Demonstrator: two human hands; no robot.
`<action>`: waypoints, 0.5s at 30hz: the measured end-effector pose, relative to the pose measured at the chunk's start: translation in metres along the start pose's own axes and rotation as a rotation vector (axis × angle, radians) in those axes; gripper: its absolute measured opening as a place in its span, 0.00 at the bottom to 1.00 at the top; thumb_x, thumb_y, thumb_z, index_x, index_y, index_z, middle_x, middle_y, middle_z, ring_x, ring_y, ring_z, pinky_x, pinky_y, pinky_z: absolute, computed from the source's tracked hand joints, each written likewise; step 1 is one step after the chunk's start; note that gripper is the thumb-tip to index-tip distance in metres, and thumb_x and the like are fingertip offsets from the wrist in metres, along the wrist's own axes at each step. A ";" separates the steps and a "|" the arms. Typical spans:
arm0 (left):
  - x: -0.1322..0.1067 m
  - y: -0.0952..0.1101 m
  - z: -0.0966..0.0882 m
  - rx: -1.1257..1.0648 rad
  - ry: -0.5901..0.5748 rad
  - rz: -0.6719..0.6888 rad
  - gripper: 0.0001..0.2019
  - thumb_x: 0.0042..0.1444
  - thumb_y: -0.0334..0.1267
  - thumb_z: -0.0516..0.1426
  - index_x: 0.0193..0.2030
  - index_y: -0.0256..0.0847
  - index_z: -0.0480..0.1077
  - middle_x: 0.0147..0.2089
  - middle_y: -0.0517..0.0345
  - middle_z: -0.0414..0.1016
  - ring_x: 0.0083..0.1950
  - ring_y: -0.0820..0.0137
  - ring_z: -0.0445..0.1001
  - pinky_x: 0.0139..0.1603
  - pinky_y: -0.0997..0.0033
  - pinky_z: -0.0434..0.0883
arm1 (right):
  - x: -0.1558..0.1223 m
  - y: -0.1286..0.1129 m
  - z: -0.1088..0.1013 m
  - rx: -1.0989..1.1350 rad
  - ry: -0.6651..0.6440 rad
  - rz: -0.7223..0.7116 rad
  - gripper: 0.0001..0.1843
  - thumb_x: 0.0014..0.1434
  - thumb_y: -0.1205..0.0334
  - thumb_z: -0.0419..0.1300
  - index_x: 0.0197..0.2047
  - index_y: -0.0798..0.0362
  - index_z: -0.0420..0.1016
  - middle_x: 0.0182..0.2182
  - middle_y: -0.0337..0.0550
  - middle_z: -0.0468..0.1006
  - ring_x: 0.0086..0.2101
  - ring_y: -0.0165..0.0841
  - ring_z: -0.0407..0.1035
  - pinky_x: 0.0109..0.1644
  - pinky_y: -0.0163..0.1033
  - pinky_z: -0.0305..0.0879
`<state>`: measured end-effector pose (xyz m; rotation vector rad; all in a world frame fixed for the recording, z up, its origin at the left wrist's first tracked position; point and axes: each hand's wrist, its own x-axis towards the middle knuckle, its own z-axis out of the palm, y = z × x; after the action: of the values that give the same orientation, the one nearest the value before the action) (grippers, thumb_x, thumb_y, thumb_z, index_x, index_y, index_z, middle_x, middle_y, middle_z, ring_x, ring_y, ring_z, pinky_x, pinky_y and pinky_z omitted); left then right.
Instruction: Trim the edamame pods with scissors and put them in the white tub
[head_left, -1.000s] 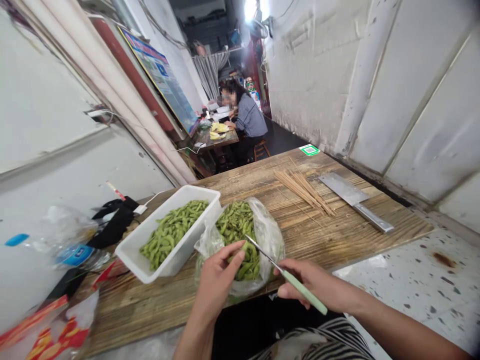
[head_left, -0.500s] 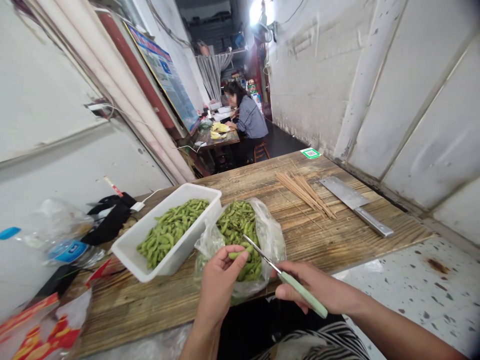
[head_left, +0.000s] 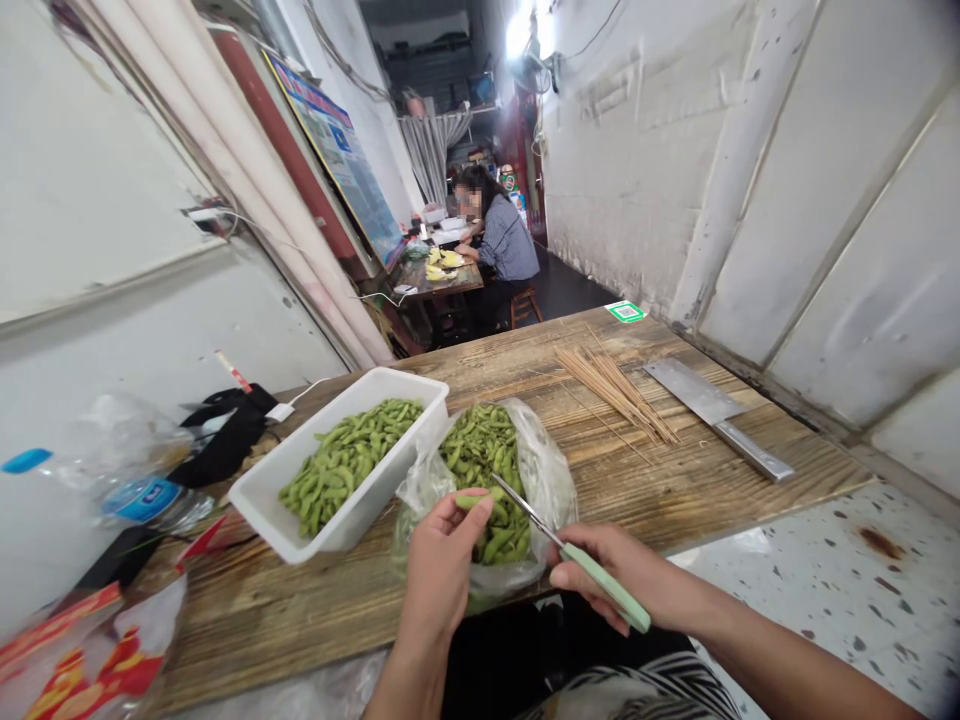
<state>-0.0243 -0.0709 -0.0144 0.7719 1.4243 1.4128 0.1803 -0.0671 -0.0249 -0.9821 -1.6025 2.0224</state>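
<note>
Between the thumb and fingers of my left hand [head_left: 448,545] is a green edamame pod [head_left: 472,501], held over the open plastic bag [head_left: 553,475]. My right hand [head_left: 611,570] grips scissors [head_left: 606,585] with pale green handles, their metal blades pointing up and left toward that pod. Inside the bag lie many loose pods [head_left: 484,440], some hidden behind my left hand. A white plastic tub [head_left: 341,540] stands just left of the bag and holds a heap of edamame pods [head_left: 349,460].
Thin wooden skewers [head_left: 615,390] and a cleaver [head_left: 716,415] lie on the wooden table [head_left: 300,620] to the right. A water bottle [head_left: 150,500] and red-and-white packaging [head_left: 97,660] are at left. Farther back, a person [head_left: 504,240] sits at another table.
The view has shifted slightly. My left hand still pinches the pod and my right hand still grips the scissors; the blade tips remain close to the pod.
</note>
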 end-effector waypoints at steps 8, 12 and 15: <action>-0.008 0.010 -0.004 0.113 -0.306 0.016 0.17 0.54 0.49 0.59 0.42 0.37 0.71 0.31 0.59 0.73 0.28 0.75 0.68 0.30 0.75 0.65 | -0.010 -0.020 -0.006 -0.326 0.042 -0.104 0.25 0.56 0.42 0.60 0.44 0.56 0.70 0.26 0.35 0.67 0.21 0.23 0.60 0.22 0.27 0.57; -0.014 0.015 -0.002 0.267 -0.401 0.064 0.13 0.57 0.47 0.57 0.33 0.37 0.71 0.26 0.61 0.70 0.24 0.77 0.66 0.28 0.76 0.63 | -0.013 -0.028 -0.005 -0.467 0.051 -0.135 0.25 0.57 0.43 0.60 0.45 0.57 0.72 0.29 0.38 0.71 0.25 0.26 0.62 0.26 0.29 0.58; -0.016 0.016 -0.001 0.341 -0.423 0.093 0.15 0.58 0.47 0.56 0.28 0.38 0.70 0.24 0.61 0.69 0.24 0.76 0.66 0.28 0.75 0.63 | -0.013 -0.030 -0.006 -0.487 0.045 -0.157 0.25 0.57 0.43 0.60 0.45 0.56 0.73 0.29 0.39 0.72 0.27 0.28 0.63 0.30 0.30 0.59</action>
<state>-0.0229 -0.0837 0.0043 1.2856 1.3155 1.0013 0.1896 -0.0637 0.0067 -1.0105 -2.1274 1.5251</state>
